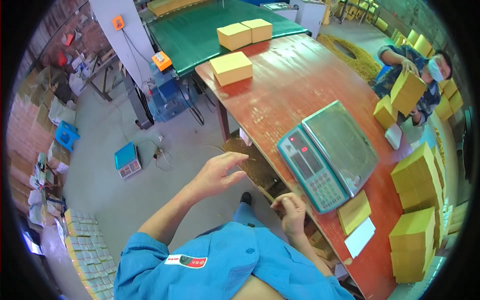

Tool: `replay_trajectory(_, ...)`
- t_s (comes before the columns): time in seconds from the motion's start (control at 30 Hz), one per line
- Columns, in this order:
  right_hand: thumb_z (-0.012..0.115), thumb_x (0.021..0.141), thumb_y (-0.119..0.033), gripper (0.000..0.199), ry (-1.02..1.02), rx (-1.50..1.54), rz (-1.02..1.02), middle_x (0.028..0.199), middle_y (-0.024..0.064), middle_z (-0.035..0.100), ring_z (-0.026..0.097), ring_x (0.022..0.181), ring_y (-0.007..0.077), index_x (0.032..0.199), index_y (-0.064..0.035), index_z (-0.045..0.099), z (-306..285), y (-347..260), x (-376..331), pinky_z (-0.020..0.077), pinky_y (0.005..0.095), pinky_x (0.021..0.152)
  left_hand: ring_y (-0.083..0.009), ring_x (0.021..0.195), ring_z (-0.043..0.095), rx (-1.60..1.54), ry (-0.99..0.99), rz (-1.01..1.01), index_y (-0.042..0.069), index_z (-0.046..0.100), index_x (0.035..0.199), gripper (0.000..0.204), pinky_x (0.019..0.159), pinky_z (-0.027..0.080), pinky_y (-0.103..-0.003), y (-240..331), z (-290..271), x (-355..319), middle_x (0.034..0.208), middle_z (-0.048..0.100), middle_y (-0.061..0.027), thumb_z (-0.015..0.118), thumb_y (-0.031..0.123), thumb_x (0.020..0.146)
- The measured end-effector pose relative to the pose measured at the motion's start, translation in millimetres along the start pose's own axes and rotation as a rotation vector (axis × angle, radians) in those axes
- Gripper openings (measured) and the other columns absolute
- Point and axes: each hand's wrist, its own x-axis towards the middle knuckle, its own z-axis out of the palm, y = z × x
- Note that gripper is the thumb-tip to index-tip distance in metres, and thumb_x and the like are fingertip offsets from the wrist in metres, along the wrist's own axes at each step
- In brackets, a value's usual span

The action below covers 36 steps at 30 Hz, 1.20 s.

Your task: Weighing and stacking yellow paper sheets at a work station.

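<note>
While the bare left hand (219, 174) hangs empty, thumb and fingers parted, the bare right hand (292, 212) curls its fingertips inward; whether they pinch anything, I cannot tell. At its one o'clock, on the glossy red table (280, 85), sits a teal rectangular scale (326, 159) with a flat metal pan (342, 145): probably heavy, rigid, slick-topped, best lifted by its lower edges.

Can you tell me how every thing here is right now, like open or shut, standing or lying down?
Left hand: open, nothing seen in it
Right hand: fingers curled, can't tell if it holds anything
Big scale: flat on the red table, screen too unclear to tell if it's on
Yellow sheet: lying flat
White paper: lying flat
Small scale: on the floor
Face mask: worn
</note>
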Motion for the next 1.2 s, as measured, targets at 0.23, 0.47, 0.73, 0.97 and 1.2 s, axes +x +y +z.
replay_trajectory(0.23, 0.053, 0.093, -0.009, 0.016, -0.303, 0.014, 0.288, 0.082, 0.0053, 0.065, 0.061, 0.077, 0.0127, 0.089, 0.0002, 0.064, 67, 64, 120, 0.0496, 0.0267, 0.072, -0.0192, 0.108, 0.058, -0.014, 0.112, -0.144, 0.0, 0.054, 0.127, 0.046, 0.09, 0.048, -0.033, -139, -103, 132, 0.122, 0.06, -0.0108, 0.066, 0.017, 0.086)
replay_trajectory(0.47, 0.056, 0.092, -0.013, 0.014, -0.371, -0.139, 0.206, 0.086, 0.0039, 0.065, 0.062, 0.077, 0.0117, 0.094, -0.0017, 0.065, 108, 29, 226, 0.0504, 0.0272, 0.07, -0.0228, 0.107, 0.062, 0.151, 0.264, -0.106, 0.0, 0.06, 0.121, 0.042, 0.09, 0.047, -0.035, -212, -183, 280, 0.114, 0.066, -0.0172, 0.062, 0.023, 0.085)
replay_trajectory(0.73, 0.056, 0.089, -0.021, 0.021, -0.267, -0.519, 0.052, 0.082, 0.0075, 0.067, 0.064, 0.075, 0.0163, 0.1, -0.005, 0.065, 136, 44, 278, 0.05, 0.0295, 0.069, -0.0132, 0.101, 0.059, -0.395, -0.364, -0.419, -0.004, 0.056, 0.126, 0.049, 0.088, 0.047, -0.028, -337, -200, 368, 0.113, 0.065, -0.0062, 0.069, 0.014, 0.082)
replay_trajectory(0.97, 0.055, 0.093, -0.018, 0.02, 0.157, -0.211, 0.179, 0.086, 0.0048, 0.067, 0.062, 0.079, 0.0101, 0.103, -0.0032, 0.064, 182, 63, 325, 0.0493, 0.0267, 0.069, -0.0148, 0.094, 0.064, -0.508, -0.476, -0.347, -0.003, 0.057, 0.12, 0.041, 0.083, 0.051, -0.029, -307, -143, 398, 0.107, 0.067, -0.0092, 0.069, 0.013, 0.085)
replay_trajectory(1.2, 0.053, 0.094, -0.013, 0.018, 0.549, -0.26, 0.109, 0.086, 0.0059, 0.066, 0.063, 0.073, 0.0117, 0.103, -0.0014, 0.063, 206, 75, 351, 0.0517, 0.026, 0.064, -0.0343, 0.125, 0.049, 0.194, -0.173, 0.313, -0.007, 0.04, 0.136, 0.07, 0.104, 0.039, -0.04, -280, -133, 506, 0.134, 0.049, -0.0256, 0.069, 0.027, 0.082)
